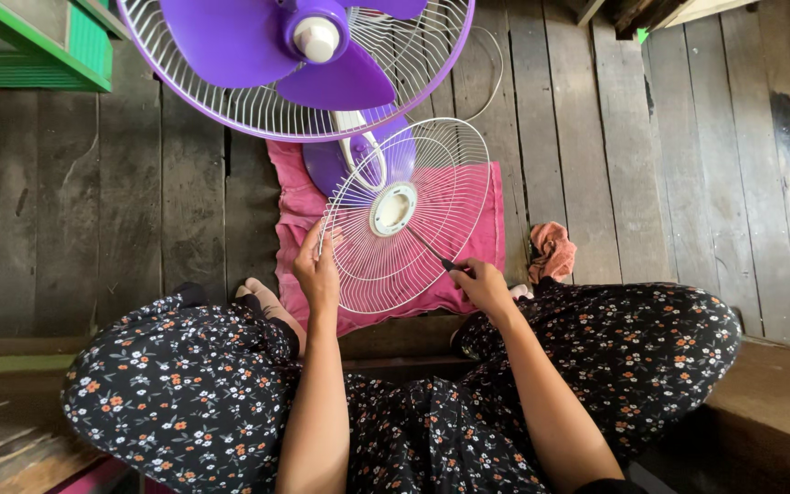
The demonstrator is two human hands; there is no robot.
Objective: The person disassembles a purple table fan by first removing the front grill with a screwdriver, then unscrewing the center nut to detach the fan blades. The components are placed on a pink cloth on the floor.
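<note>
My left hand (pixel 317 270) grips the left rim of a round white wire fan guard (pixel 432 197), holding it tilted in front of me. My right hand (pixel 482 285) holds a thin dark tool, a screwdriver (pixel 432 249), with its tip pointing up-left toward the guard's white centre hub (pixel 393 209). Beyond the guard stands a purple fan (pixel 294 55) with purple blades, a white hub and its rear wire cage. The fan's purple base (pixel 331 165) rests on a pink cloth (pixel 299 206).
I sit with legs in dark flowered fabric (pixel 194 384) on a worn grey plank floor (pixel 139 192). A crumpled orange-pink rag (pixel 550 249) lies to the right. A green wooden frame (pixel 38 46) is at top left. A thin cord (pixel 496 64) loops behind the fan.
</note>
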